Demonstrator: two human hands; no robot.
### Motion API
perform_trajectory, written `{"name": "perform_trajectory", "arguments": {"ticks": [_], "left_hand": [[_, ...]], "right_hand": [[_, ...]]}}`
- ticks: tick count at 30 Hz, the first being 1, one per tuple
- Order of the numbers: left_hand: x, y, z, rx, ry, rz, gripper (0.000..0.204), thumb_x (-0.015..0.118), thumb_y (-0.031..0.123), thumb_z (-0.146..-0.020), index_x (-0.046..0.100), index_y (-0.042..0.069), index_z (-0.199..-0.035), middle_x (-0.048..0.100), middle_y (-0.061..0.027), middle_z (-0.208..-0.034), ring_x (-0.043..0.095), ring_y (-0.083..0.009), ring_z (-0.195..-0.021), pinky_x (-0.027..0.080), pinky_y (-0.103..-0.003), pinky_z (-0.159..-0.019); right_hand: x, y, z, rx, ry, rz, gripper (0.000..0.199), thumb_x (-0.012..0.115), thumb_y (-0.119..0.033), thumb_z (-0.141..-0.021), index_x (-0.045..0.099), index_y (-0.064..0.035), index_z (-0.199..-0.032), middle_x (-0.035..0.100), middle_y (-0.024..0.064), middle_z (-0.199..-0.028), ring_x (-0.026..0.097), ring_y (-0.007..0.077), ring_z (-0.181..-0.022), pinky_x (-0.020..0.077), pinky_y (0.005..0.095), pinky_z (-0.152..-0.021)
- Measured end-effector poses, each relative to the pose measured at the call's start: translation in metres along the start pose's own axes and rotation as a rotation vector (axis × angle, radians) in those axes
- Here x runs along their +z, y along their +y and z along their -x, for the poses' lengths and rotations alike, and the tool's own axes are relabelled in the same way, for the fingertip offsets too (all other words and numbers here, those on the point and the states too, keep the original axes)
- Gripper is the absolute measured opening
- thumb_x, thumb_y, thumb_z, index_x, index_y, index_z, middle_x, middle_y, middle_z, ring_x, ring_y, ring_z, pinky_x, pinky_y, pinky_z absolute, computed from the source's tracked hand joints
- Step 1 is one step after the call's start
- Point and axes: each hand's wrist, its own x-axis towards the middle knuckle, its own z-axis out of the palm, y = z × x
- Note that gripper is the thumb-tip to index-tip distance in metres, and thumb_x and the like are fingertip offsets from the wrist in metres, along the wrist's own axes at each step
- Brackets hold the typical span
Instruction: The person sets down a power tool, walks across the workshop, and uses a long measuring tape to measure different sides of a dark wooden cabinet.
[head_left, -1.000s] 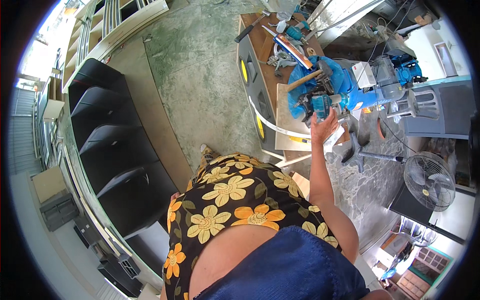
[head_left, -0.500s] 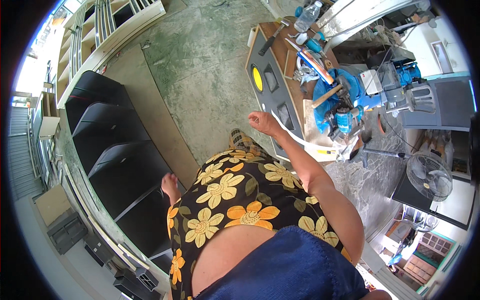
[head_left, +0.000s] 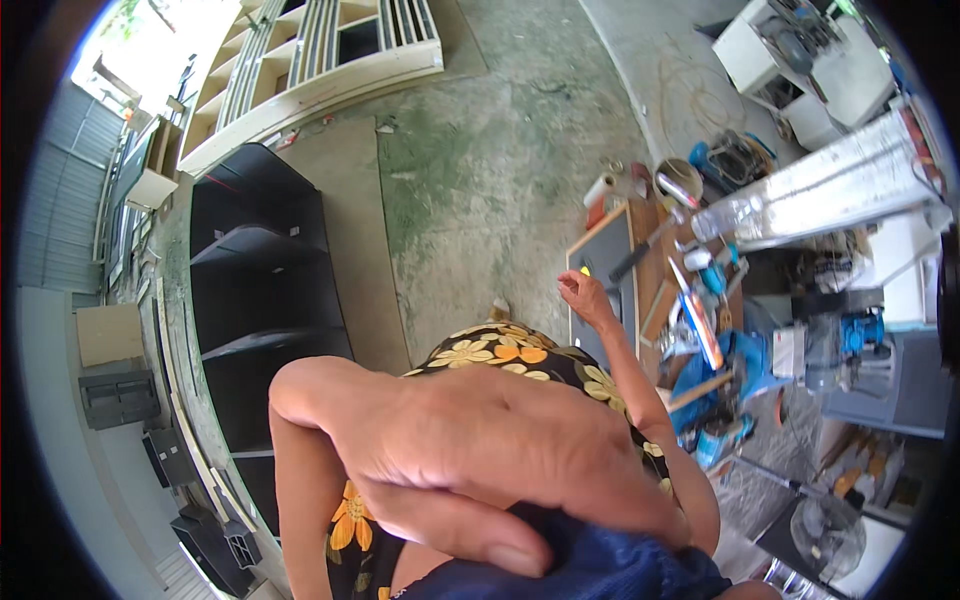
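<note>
Risen since half a second ago: left hand (head_left: 500, 465), formerly low beside the floral shirt, now close under the camera and filling the lower middle of the view. Pressed flat on dark blue cloth (head_left: 590, 565), fingers together, thumb curled against the fabric edge. Swung wider too, showing more concrete floor (head_left: 480, 160) than before.

Left of the table (head_left: 650, 290), counted: one long black shelving unit (head_left: 260, 300) lying on the floor, with four dividers visible; one pale slatted frame (head_left: 320, 60) beyond it; one small cardboard-coloured box (head_left: 110, 335) at the far left edge.

Floral shirt (head_left: 520, 360): dark, with yellow and orange flowers, bunched above the blue cloth.

Right hand (head_left: 585, 295): raised just at the near-left edge of the table, fingers loosely curled and apart, holding nothing; half a second ago also near that edge, palm more open.

On the table: one hammer (head_left: 640, 255) with a dark handle, one red-and-white flat tool (head_left: 695, 320), one blue power tool (head_left: 740, 360), other clutter too small to count. Right of the table: one standing fan (head_left: 825, 530), low; one white cabinet (head_left: 790, 50), far.
</note>
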Motion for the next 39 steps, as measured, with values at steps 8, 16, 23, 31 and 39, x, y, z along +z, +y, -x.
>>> {"name": "perform_trajectory", "arguments": {"ticks": [8,16,23,31,39], "left_hand": [[-0.124,-0.019,-0.048,0.123,0.13,-0.412,0.023,0.044,0.013,-0.093,0.058,-0.003,-0.084,0.059,-0.0115,-0.071,0.056,-0.0233,-0.058,0.04,-0.031,-0.058],[-0.275,-0.014,-0.062,0.066,0.25,-0.416,0.021,0.044,0.014,-0.091,0.055,-0.003,-0.085,0.055,-0.0132,-0.078,0.055,-0.0301,-0.069,0.041,-0.035,-0.063],[-0.424,0.012,-0.111,0.169,0.395,0.085,0.048,0.053,0.034,-0.091,0.057,-0.013,-0.094,0.062,-0.0246,-0.082,0.061,-0.0343,-0.07,0.05,-0.042,-0.065],[-0.588,-0.018,-0.172,0.328,-0.073,0.264,0.086,0.059,0.049,-0.083,0.034,-0.027,-0.116,0.049,-0.0329,-0.115,0.056,-0.0307,-0.104,0.043,-0.04,-0.091],[-0.768,-0.067,-0.232,-0.099,-0.097,0.163,0.081,0.07,0.045,-0.076,0.039,-0.011,-0.125,0.049,-0.0207,-0.123,0.052,-0.0288,-0.11,0.04,-0.036,-0.093]], "right_hand": [[-0.028,-0.022,-0.178,-0.119,-0.086,0.065,0.026,0.058,-0.025,-0.08,0.062,-0.0061,-0.097,0.066,0.0146,-0.083,0.065,0.0284,-0.079,0.0507,0.0356,-0.07],[-0.017,-0.064,-0.358,-0.239,-0.224,0.084,0.024,0.059,-0.02,-0.081,0.062,-0.0024,-0.097,0.066,0.0131,-0.082,0.065,0.0226,-0.077,0.0506,0.0317,-0.069],[-0.049,-0.046,-0.52,-0.142,-0.09,0.113,0.023,0.061,-0.021,-0.077,0.064,-0.005,-0.092,0.066,0.0146,-0.081,0.065,0.0276,-0.078,0.0505,0.0346,-0.071],[-0.086,0.145,-0.57,-0.117,-0.124,0.583,0.021,0.052,-0.021,-0.077,0.06,-0.003,-0.069,0.064,0.0142,-0.07,0.062,0.0314,-0.066,0.0468,0.0389,-0.057],[-0.18,0.151,-0.634,0.724,-0.107,-0.205,0.023,0.056,-0.017,-0.076,0.054,-0.006,-0.055,0.051,0.0053,-0.049,0.049,0.0163,-0.041,0.0342,0.0327,-0.036]]}}
